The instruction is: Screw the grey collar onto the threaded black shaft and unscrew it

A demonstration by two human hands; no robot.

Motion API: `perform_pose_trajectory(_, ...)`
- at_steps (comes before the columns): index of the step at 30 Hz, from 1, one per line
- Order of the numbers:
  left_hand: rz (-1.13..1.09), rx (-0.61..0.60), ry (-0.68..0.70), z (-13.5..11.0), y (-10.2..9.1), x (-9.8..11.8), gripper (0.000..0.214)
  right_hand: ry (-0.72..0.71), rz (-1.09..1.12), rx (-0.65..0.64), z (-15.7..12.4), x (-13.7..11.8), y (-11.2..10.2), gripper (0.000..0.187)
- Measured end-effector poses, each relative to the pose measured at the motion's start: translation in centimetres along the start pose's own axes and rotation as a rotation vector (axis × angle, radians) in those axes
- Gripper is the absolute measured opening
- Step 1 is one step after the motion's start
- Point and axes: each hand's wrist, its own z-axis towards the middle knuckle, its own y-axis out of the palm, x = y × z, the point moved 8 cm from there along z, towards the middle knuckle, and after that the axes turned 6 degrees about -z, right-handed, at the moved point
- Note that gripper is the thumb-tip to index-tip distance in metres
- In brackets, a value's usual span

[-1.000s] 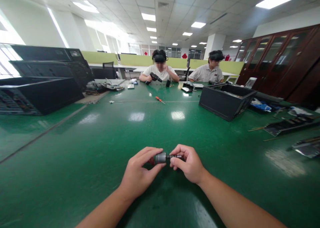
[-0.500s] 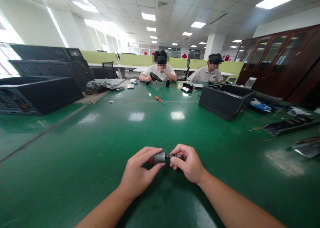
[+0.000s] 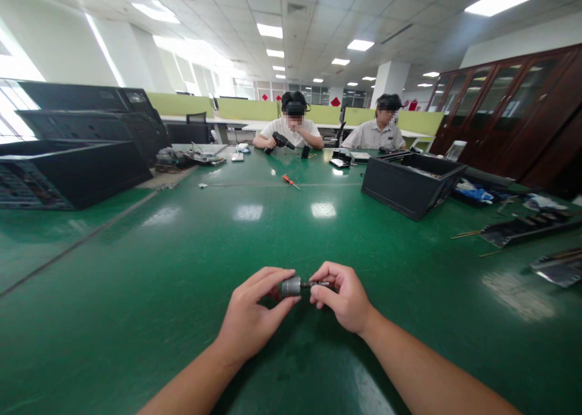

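Note:
A small grey metal cylinder (image 3: 291, 286) with a thin dark shaft (image 3: 319, 284) sticking out of its right end is held just above the green table (image 3: 191, 245). My left hand (image 3: 252, 318) is closed round the cylinder, thumb underneath and fingers over the top. The fingertips of my right hand (image 3: 343, 296) pinch the dark shaft. Both hands sit near the table's front edge, close together.
Black computer cases (image 3: 73, 160) stand at the left, and a black open case (image 3: 407, 181) at the right. Dark flat parts (image 3: 522, 230) lie at the far right. A red-handled screwdriver (image 3: 290, 181) lies mid-table. Two people sit at the far end; one holds a black power tool (image 3: 282, 141).
My hands and the cylinder have stayed almost still. The two people at the far end have shifted their heads slightly.

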Motion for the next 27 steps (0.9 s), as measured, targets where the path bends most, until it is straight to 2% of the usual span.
perform_pose_trajectory(27, -0.013, 0.004, -0.011, 0.08, -0.15, 0.07, 0.03, -0.005, -0.004, 0.007, -0.01, -0.04, -0.17, 0.013)
